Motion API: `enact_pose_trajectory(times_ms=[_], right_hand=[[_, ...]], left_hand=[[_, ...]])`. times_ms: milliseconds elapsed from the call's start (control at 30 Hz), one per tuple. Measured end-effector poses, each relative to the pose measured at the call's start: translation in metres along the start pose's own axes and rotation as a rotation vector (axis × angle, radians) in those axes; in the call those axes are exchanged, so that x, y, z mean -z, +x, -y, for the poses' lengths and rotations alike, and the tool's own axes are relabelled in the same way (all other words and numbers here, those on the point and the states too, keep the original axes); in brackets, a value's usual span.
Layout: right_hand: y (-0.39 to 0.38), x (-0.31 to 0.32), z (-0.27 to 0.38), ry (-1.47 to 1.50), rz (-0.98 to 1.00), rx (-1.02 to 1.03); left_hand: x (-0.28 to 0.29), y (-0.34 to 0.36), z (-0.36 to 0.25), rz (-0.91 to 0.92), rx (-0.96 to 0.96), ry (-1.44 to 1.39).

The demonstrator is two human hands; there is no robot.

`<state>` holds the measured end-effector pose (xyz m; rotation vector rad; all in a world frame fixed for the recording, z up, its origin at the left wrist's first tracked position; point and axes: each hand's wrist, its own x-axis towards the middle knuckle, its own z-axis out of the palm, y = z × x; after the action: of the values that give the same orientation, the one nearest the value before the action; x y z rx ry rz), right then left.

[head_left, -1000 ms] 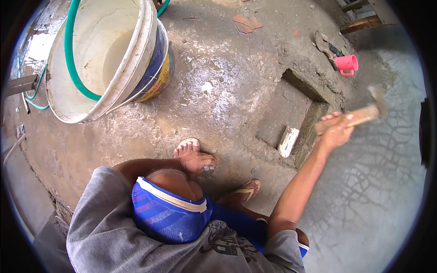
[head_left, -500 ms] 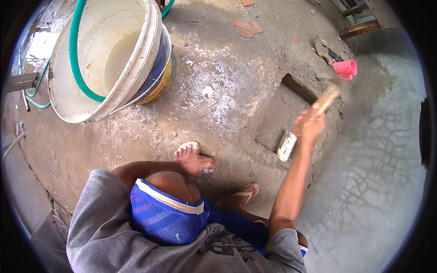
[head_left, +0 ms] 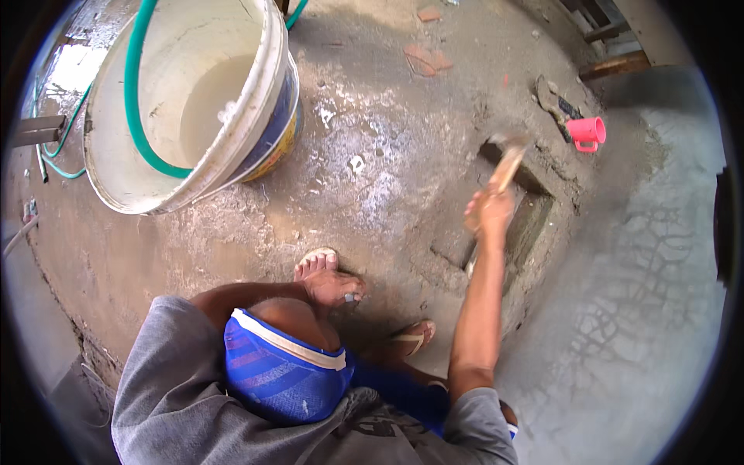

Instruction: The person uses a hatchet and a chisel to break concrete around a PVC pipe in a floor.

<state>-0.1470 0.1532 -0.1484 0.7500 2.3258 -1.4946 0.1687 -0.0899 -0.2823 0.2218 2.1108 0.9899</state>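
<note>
Has the left hand [head_left: 333, 288] just beside a foot [head_left: 316, 261]; cannot tell whether with fingers spread or pressed together. Farther out, grips a hammer [head_left: 505, 172] in the right hand [head_left: 491, 211], with fingers wrapped around its handle, near a rectangular pit [head_left: 532, 221]. Has a pink mug [head_left: 585, 133] beyond them, rightward.

A rough brown floor [head_left: 178, 252] spreads across most of the view, pale light glinting off its wet middle. Smooth grey cement [head_left: 589, 395] with dark branching marks covers the right side, below a wooden beam [head_left: 614, 66] and pale panel [head_left: 659, 31]. Bright glare whitens the upper left.
</note>
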Motion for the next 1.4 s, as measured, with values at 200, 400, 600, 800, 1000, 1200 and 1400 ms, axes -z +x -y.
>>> enact_pose_trajectory(times_ms=[200, 400, 600, 800, 1000, 1200, 1400], right_hand=[[-0.009, 0.065, 0.111, 0.247, -0.601, 0.634], [0.058, -0.017, -0.034, -0.102, -0.716, 0.691], [0.021, 0.020, 0.006, -0.020, 0.006, 0.068], [-0.004, 0.042, 0.107, 0.362, -0.633, 0.696], [0.063, -0.060, -0.084, -0.038, -0.192, 0.119], [0.043, 0.008, -0.033, -0.051, 0.000, -0.081], [0.048, -0.021, -0.027, 0.063, -0.074, 0.048]], left_hand=[[0.015, 0.004, -0.044, -0.184, 0.502, 0.142], [0.026, 0.013, -0.033, -0.023, -0.327, -0.135], [0.045, -0.008, -0.039, 0.142, -0.123, 0.068], [0.030, -0.001, -0.031, 0.120, -0.055, 0.026], [0.014, 0.013, -0.029, 0.058, 0.087, 0.034], [0.067, -0.008, -0.061, 0.086, -0.233, 0.130], [0.044, -0.009, -0.053, -0.097, -0.118, 0.235]])
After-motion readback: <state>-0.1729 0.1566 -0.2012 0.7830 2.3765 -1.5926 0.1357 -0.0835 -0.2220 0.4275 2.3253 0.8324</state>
